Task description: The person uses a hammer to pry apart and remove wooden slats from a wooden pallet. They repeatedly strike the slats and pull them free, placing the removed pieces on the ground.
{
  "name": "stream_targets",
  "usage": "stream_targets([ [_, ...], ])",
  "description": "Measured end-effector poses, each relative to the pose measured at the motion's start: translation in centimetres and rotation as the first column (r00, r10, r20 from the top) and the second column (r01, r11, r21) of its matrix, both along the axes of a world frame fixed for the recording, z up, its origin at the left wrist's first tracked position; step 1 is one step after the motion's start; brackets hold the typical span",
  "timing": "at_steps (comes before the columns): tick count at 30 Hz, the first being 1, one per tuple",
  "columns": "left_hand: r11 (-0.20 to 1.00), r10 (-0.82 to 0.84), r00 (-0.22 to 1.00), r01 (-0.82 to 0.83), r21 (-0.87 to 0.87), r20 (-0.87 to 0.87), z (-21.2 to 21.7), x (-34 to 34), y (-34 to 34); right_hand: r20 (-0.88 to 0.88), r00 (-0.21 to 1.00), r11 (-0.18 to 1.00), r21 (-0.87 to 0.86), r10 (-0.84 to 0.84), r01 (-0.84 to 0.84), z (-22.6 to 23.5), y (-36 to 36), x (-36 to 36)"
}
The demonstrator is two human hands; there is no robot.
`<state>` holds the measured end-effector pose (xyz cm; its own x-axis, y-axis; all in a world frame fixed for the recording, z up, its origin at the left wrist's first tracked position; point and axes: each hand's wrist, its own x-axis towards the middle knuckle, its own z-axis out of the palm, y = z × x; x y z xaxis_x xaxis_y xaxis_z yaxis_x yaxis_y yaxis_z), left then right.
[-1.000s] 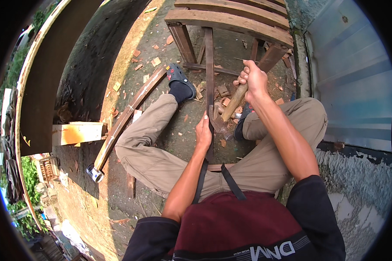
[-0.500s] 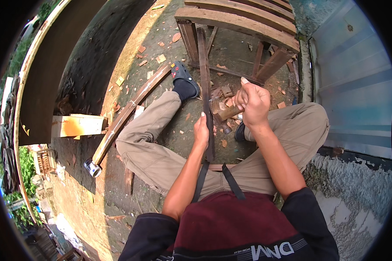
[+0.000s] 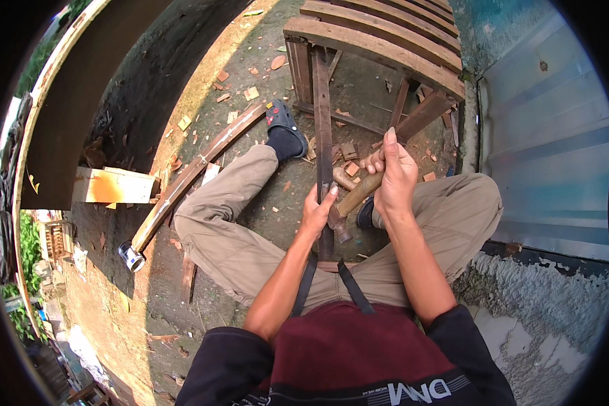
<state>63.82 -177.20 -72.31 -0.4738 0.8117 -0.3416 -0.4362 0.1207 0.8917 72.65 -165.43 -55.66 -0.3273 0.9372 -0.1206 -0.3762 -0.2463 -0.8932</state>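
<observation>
Upright between my legs stands a long dark wooden strip [image 3: 323, 128], its far end against the slatted wooden bench [image 3: 375, 34]. My left hand [image 3: 316, 215] is closed around the strip near its lower end, thumb on the side facing the hammer. In my right hand [image 3: 394, 177] is the wooden handle of a hammer [image 3: 360, 195], gripped with the thumb pointing up. The hammer's metal head is beside the strip, close to my left fingers. A rounded brown wooden piece [image 3: 345, 178] shows just beyond the hammer; what it belongs to is hidden.
Wood chips [image 3: 348, 150] litter the ground beneath the bench. A long board [image 3: 199, 162] lies left of my leg, with a can [image 3: 131, 257] at its near end. A pale wooden block [image 3: 114, 185] is farther left. A corrugated metal sheet [image 3: 548, 149] stands on the right.
My right hand has lowered slightly, bringing the hammer head closer to the strip and my left hand. The strip's face has turned more into view. My view has shifted a little.
</observation>
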Motion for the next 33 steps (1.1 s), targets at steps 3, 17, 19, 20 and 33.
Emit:
stream_targets([
  [3, 0.998, 0.002, 1.000, -0.001, 0.070, -0.005, 1.2, 0.3, -0.1, 0.114, 0.993, 0.945, 0.326, -0.024, -0.015, -1.1, -3.5, 1.2],
  [17, 0.998, 0.044, 0.996, -0.040, 0.052, -0.083, 3.3, 1.4, -1.6, 0.043, 0.992, 0.967, -0.231, 0.122, -0.109, -3.8, -5.2, 0.0],
  [19, 0.999, 0.019, 0.990, -0.016, 0.028, -0.139, 2.5, 1.0, -2.1, 0.069, 0.986, 0.953, -0.274, 0.149, -0.125, -3.0, -4.6, -0.8],
  [20, 1.000, 0.007, 0.987, -0.005, 0.016, -0.162, 2.3, 0.8, -2.3, 0.086, 0.984, 0.942, -0.313, 0.157, -0.124, -2.8, -4.3, -1.1],
  [33, 0.997, 0.035, 0.917, -0.061, -0.053, -0.398, 3.0, 1.0, -3.1, 0.094, 0.989, 0.937, -0.340, 0.117, -0.078, -4.1, -2.6, -3.8],
])
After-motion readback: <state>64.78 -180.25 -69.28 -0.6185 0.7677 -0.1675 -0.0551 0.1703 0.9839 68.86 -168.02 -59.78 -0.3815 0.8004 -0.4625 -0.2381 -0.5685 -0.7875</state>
